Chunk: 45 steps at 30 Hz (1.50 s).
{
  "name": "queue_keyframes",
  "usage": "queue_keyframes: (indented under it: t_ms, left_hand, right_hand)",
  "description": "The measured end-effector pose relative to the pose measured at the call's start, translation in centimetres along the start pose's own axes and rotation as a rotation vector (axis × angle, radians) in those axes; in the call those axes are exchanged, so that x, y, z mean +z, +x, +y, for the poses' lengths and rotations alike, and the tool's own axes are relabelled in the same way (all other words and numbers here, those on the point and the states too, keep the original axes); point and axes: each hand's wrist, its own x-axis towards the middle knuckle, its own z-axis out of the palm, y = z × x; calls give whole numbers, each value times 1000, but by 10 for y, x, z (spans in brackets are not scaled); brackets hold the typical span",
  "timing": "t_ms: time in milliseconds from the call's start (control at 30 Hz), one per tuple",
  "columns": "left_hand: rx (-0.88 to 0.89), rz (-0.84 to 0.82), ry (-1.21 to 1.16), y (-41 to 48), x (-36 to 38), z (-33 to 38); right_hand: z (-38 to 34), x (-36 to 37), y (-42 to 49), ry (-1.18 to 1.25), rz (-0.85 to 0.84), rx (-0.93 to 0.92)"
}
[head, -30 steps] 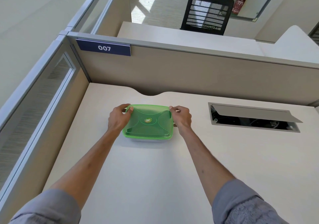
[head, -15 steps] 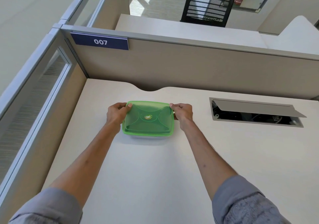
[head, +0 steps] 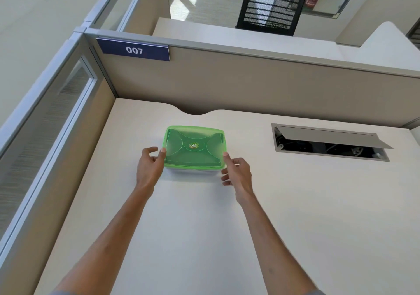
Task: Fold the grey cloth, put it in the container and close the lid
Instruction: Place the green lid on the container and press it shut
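Observation:
A clear container (head: 193, 171) with a translucent green lid (head: 194, 145) lying flat on top of it stands on the desk. The grey cloth is not visible; the lid hides the inside. My left hand (head: 150, 166) is at the container's near left corner, fingers spread, thumb tip just touching the lid's edge. My right hand (head: 237, 173) is at the near right corner, fingers apart, index fingertip at the lid's rim. Neither hand holds anything.
The cream desk (head: 204, 226) is walled by a beige partition (head: 250, 83) behind and a glazed panel (head: 45, 135) on the left. An open cable hatch (head: 329, 144) is sunk in the desk to the right. A black chair (head: 270, 6) stands beyond.
Both hands have let go of the lid's far corners and drawn back toward me to the near corners, fingers now spread. The lid lies flat on the container.

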Motion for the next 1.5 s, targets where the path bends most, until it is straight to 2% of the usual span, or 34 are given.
queue_keyframes:
  t_ms: [100,333,633,1200,1400,1500]
  left_hand:
    - [24,-52,9,-14,-1,-9]
    - [17,-161,-167,-17,0,-11]
    - [21,-151,-262,-27,6,-12]
    - [-2,-100,-213,-29,7,-4]
    - [2,-115,-148,-38,6,1]
    - [15,-144,-30,-43,2,7]
  right_hand:
    - [4,2,-8,35,-79,-10]
    - [2,3,-13,169,-122,-35]
    - [5,2,-14,205,-141,-30]
    - [-7,-6,-20,141,-182,33]
    - [-5,-14,-28,158,-166,86]
    - [-6,-20,-33,145,-166,88]
